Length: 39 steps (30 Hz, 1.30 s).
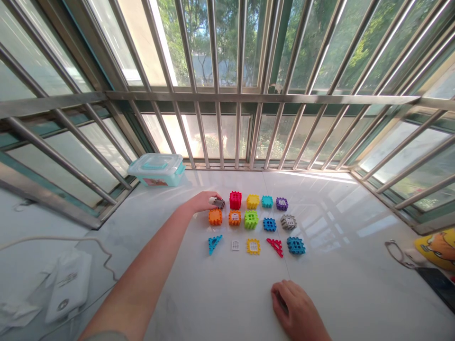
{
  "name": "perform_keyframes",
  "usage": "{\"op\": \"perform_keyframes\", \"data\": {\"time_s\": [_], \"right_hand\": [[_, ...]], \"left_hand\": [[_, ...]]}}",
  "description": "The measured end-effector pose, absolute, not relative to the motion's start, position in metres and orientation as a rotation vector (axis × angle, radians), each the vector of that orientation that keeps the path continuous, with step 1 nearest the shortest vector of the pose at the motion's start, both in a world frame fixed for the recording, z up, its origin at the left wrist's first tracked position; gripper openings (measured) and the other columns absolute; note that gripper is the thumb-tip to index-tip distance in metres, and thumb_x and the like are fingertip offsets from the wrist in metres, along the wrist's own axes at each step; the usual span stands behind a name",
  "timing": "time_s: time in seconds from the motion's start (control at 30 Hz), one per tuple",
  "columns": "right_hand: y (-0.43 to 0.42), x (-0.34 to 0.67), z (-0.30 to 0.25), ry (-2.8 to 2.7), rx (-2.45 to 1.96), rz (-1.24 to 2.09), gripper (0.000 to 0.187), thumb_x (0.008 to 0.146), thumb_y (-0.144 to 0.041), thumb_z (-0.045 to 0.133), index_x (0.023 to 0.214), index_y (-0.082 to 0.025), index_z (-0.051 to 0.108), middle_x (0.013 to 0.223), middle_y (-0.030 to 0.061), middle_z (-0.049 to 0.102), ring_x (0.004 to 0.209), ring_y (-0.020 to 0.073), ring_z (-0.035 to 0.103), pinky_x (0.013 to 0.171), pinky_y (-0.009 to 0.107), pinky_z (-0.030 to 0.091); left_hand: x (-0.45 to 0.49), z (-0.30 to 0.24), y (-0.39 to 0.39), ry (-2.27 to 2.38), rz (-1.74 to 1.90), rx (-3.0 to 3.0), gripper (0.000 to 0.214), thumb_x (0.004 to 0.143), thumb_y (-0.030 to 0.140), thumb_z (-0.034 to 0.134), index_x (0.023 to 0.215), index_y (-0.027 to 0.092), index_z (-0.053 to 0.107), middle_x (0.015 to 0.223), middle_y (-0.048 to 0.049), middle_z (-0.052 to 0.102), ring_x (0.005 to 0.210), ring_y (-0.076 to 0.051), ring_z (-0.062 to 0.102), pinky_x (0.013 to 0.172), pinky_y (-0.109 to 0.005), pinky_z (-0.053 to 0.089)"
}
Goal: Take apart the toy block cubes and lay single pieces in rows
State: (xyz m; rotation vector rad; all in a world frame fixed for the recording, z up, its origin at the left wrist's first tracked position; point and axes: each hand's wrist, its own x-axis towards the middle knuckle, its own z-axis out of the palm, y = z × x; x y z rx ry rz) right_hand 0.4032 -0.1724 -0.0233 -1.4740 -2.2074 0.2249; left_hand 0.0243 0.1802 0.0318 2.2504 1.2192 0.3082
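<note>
My left hand [204, 201] reaches to the left end of the back row, its fingers closed around a grey interlocking building block [219, 203]. Right of it stands a red block stack [235, 200], then yellow [252, 201], teal [267, 201] and purple [282, 203] ones. An orange block [215, 217] lies just in front of my left hand. Near the front, my right hand [297, 308] rests on the white surface, fingers curled in a loose fist with nothing visible in them, apart from the blocks.
The middle row has orange [234, 218], green [250, 219], blue [269, 224] and grey [288, 222] blocks. Triangles and flat pieces form the front row. A lidded teal box [158, 169] stands back left. A white device [69, 286] with cables lies left; a phone [437, 286] lies right.
</note>
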Motion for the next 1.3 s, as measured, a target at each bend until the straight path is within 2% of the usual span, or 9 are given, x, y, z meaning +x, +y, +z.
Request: {"op": "perform_keyframes", "data": {"time_s": [0.2, 0.4, 0.47, 0.73, 1.03, 1.3], "right_hand": [[-0.172, 0.402, -0.021, -2.195, -1.466, 0.207, 0.007, 0.101, -0.02, 0.057, 0.098, -0.026, 0.061, 0.087, 0.0021, 0.066, 0.078, 0.0201, 0.066, 0.077, 0.032, 0.053], [-0.17, 0.401, -0.018, -2.196, -1.471, 0.206, 0.01, 0.103, -0.022, 0.054, 0.097, -0.026, 0.061, 0.085, 0.0028, 0.066, 0.077, 0.0201, 0.066, 0.075, 0.032, 0.053], [-0.171, 0.401, -0.018, -2.197, -1.469, 0.206, 0.01, 0.103, -0.022, 0.054, 0.097, -0.025, 0.061, 0.085, 0.003, 0.066, 0.076, 0.0199, 0.065, 0.075, 0.032, 0.053], [-0.17, 0.402, -0.019, -2.203, -1.478, 0.215, 0.008, 0.102, -0.021, 0.056, 0.098, -0.025, 0.061, 0.087, 0.0028, 0.066, 0.079, 0.0201, 0.066, 0.077, 0.033, 0.052], [-0.172, 0.403, -0.023, -2.23, -1.481, 0.203, 0.008, 0.103, -0.021, 0.055, 0.099, -0.025, 0.06, 0.088, 0.0033, 0.066, 0.08, 0.0206, 0.066, 0.078, 0.034, 0.053], [-0.17, 0.402, -0.021, -2.226, -1.476, 0.197, 0.009, 0.104, -0.021, 0.053, 0.098, -0.025, 0.06, 0.086, 0.0034, 0.066, 0.078, 0.0199, 0.065, 0.076, 0.033, 0.053]], "left_hand": [[0.022, 0.027, 0.183, 1.231, 0.339, 2.226, 0.043, 0.077, 0.047, 0.076, 0.117, 0.032, 0.077, 0.124, 0.0006, 0.077, 0.115, -0.027, 0.071, 0.103, -0.035, 0.055], [0.023, 0.017, 0.188, 1.172, 0.43, 2.137, 0.038, 0.072, 0.057, 0.08, 0.095, 0.026, 0.081, 0.129, -0.0086, 0.075, 0.12, -0.031, 0.068, 0.1, -0.041, 0.058], [0.024, 0.017, 0.189, 1.144, 0.403, 2.139, 0.038, 0.072, 0.058, 0.08, 0.093, 0.026, 0.082, 0.131, -0.0093, 0.074, 0.122, -0.031, 0.067, 0.101, -0.041, 0.058], [0.02, 0.018, 0.194, 1.126, 0.346, 2.19, 0.037, 0.071, 0.05, 0.08, 0.1, 0.028, 0.079, 0.129, -0.0061, 0.074, 0.121, -0.029, 0.067, 0.106, -0.04, 0.055], [0.029, 0.018, 0.192, 1.292, 0.321, 2.283, 0.031, 0.072, 0.045, 0.077, 0.098, 0.029, 0.078, 0.108, -0.0033, 0.078, 0.103, -0.027, 0.071, 0.091, -0.034, 0.056], [0.033, 0.02, 0.187, 1.525, 0.412, 2.16, 0.032, 0.072, 0.047, 0.08, 0.097, 0.027, 0.074, 0.099, -0.0001, 0.08, 0.095, -0.024, 0.072, 0.081, -0.029, 0.055]]}}
